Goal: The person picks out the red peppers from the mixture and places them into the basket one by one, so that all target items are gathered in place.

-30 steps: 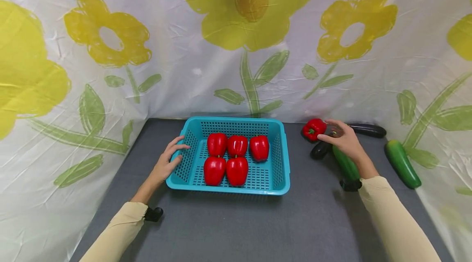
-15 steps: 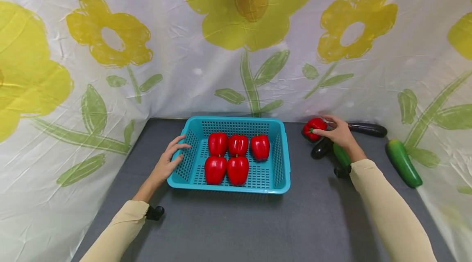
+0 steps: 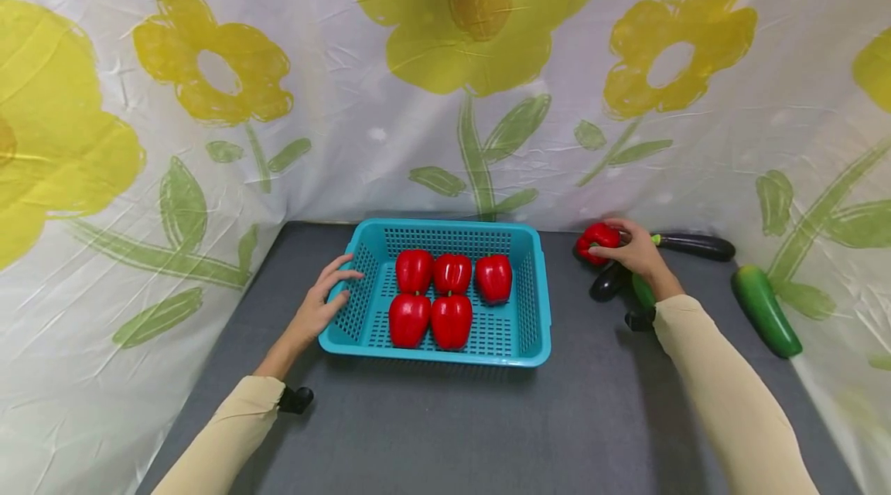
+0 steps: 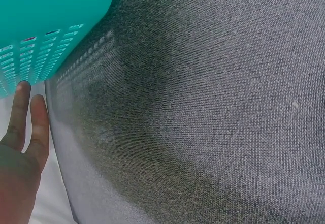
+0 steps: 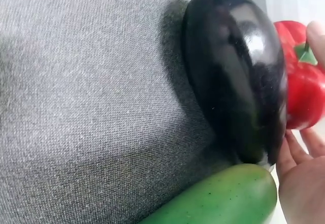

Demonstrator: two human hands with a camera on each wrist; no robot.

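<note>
At the back right, a red bell pepper (image 3: 597, 241) is held by my right hand (image 3: 636, 254), its thumb on the near side and its fingers on the far side. In the right wrist view the pepper (image 5: 304, 94) shows its green stem, partly hidden behind a dark eggplant (image 5: 233, 76). My left hand (image 3: 320, 305) rests at the left rim of a blue plastic basket (image 3: 438, 360), fingers loosely spread. Inside the basket lie several red bell peppers (image 3: 452, 321). Two left-hand fingers (image 4: 38, 122) show beside the basket's slotted wall (image 4: 56, 10) in the left wrist view.
Below the right hand lies a green cucumber-like vegetable (image 5: 223, 201), mostly covered by the arm in the head view. A long eggplant (image 3: 696, 246) lies behind the hand, and another green vegetable (image 3: 766, 313) is near the table's right edge. A flowered cloth (image 3: 431, 131) hangs behind the table.
My right hand has moved left and slightly back, from above the eggplant onto the red bell pepper, and its fingers have closed round it. The left hand stays at the basket rim.
</note>
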